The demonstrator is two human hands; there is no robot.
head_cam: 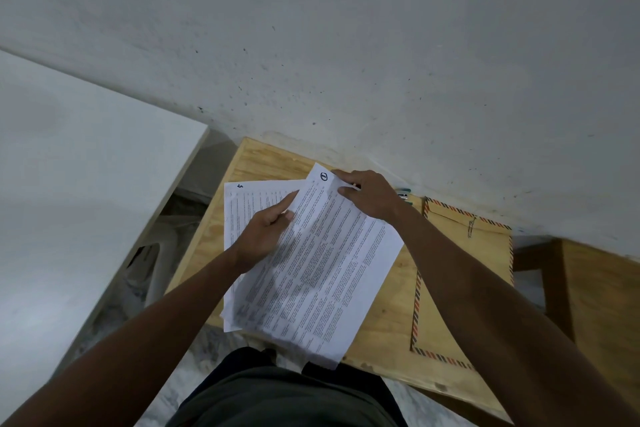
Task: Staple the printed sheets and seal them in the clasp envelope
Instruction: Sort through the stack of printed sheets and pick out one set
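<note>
Printed white sheets (318, 267) lie fanned on a small wooden table (388, 322), the top one turned clockwise over a lower sheet (249, 198). My left hand (266, 232) pinches the top sheet's left edge. My right hand (367, 196) grips its far top corner, which is bent up. A brown clasp envelope (453, 288) with red and blue striped edging lies flat to the right of the sheets, partly under my right forearm, its metal clasp (471, 227) at the far end. A stapler-like object (403, 193) peeks out behind my right hand, mostly hidden.
A grey wall stands right behind the table. A white board (86, 191) leans at the left, with a pale plastic object (162, 253) on the floor beside it. Another wooden piece of furniture (602, 305) stands at the right. My dark-clothed lap (284, 395) is under the table's near edge.
</note>
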